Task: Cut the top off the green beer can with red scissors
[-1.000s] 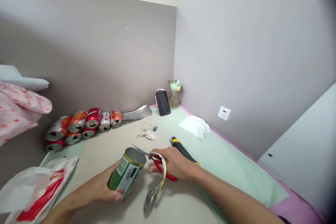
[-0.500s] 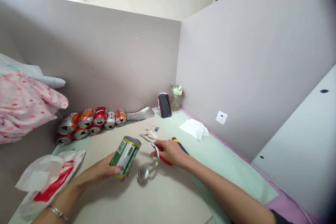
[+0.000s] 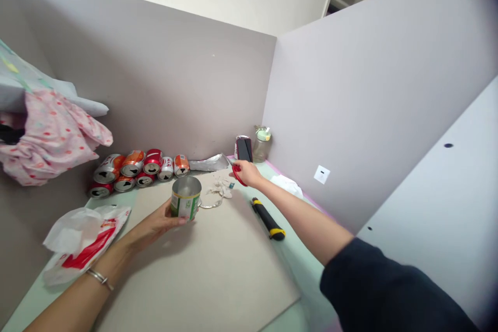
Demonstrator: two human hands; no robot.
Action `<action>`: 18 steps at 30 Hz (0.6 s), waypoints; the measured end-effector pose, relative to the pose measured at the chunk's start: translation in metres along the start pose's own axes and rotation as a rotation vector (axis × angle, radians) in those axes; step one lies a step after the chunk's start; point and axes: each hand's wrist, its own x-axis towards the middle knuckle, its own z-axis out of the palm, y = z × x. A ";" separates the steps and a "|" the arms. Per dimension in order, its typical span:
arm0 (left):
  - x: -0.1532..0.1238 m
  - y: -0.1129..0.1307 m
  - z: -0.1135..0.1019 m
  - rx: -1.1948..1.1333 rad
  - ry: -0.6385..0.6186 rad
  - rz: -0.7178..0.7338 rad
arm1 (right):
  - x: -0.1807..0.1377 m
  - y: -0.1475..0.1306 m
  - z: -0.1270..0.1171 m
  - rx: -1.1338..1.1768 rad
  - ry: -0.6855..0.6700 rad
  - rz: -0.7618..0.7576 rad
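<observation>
My left hand (image 3: 165,219) is wrapped round a green and white can (image 3: 185,199) with its top cut off, held upright above the board with the open end up. In my right hand (image 3: 249,173) are red-handled scissors (image 3: 238,174), held out near the back of the table in front of the phone. A thin cut metal ring (image 3: 211,206) lies on the board just right of the can. Small white scraps (image 3: 224,188) lie behind it.
A yellow and black utility knife (image 3: 268,219) lies at the right edge of the beige board (image 3: 202,275). Several drink cans (image 3: 134,163) are stacked at the back left beside a cut metal sheet (image 3: 210,163). A phone (image 3: 244,149), bottle (image 3: 262,146), tissue (image 3: 288,185) and plastic bag (image 3: 83,249) surround the board.
My right hand has moved the scissors away from the can toward the back. The metal piece has come to rest on the board as a ring. The can is now more upright.
</observation>
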 end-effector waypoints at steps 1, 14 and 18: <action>0.000 0.000 0.001 -0.022 0.015 0.002 | 0.010 -0.006 -0.003 0.029 0.014 -0.008; 0.001 0.006 0.003 -0.146 0.032 0.082 | -0.005 0.008 0.010 0.500 -0.252 -0.094; 0.001 0.005 0.004 -0.157 0.032 0.078 | -0.014 0.007 0.026 0.543 -0.277 -0.100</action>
